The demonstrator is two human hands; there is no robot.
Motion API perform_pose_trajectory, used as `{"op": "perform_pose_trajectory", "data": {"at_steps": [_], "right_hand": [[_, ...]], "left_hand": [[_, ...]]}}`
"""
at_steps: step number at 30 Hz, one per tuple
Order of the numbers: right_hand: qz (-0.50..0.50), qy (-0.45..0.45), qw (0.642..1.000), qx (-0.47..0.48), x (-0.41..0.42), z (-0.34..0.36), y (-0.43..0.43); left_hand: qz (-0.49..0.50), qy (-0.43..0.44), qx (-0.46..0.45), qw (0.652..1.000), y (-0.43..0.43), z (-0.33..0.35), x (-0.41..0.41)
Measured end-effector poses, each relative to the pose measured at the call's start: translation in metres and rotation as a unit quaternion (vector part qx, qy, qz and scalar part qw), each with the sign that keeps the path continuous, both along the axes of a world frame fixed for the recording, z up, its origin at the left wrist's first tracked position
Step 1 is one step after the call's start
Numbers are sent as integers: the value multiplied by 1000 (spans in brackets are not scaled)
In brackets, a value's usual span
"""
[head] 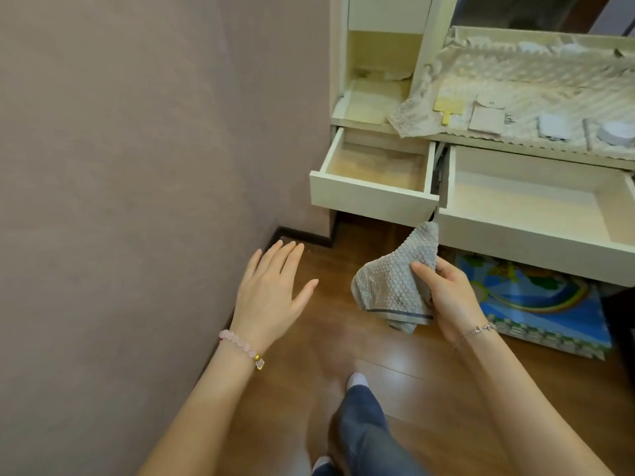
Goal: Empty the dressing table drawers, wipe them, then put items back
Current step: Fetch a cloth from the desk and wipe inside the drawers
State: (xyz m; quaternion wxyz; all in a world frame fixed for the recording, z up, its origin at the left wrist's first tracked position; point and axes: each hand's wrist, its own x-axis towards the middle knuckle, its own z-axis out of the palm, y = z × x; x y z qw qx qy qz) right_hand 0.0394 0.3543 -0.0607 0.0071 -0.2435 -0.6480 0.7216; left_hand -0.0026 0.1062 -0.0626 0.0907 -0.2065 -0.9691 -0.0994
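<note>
My right hand (446, 297) grips a grey textured cloth (395, 283) in the air, below the front of the dressing table's two pulled-out drawers. The small left drawer (371, 194) shows a bare wooden bottom. To its right, the wide right drawer (536, 235) also holds nothing visible. My left hand (271, 290) hovers open with straight, spread fingers over the floor, left of the cloth and apart from it. On the lace cover of the tabletop (532, 97) lie several small items, among them a yellow comb (448, 109) and a beige pouch (486, 118).
A mauve wall (137, 166) runs close along the left. The wooden floor (343, 338) lies below, with my legs at the bottom centre. A colourful foam mat (536, 304) leans under the right drawer. An open shelf niche (378, 80) stands above the left drawer.
</note>
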Motion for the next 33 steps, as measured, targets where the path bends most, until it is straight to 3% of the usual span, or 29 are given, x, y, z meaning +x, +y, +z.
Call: {"op": "perform_pose_trajectory", "data": {"at_steps": [15, 24, 33], "right_hand": [[-57, -39, 998, 0, -160, -9, 82], [-133, -57, 989, 11, -292, -26, 98], [-206, -78, 964, 151, -390, -35, 119]], "left_hand": [[-31, -48, -20, 998, 87, -21, -183], [-92, -96, -23, 991, 108, -51, -342], [-149, -153, -53, 975, 120, -89, -461]]}}
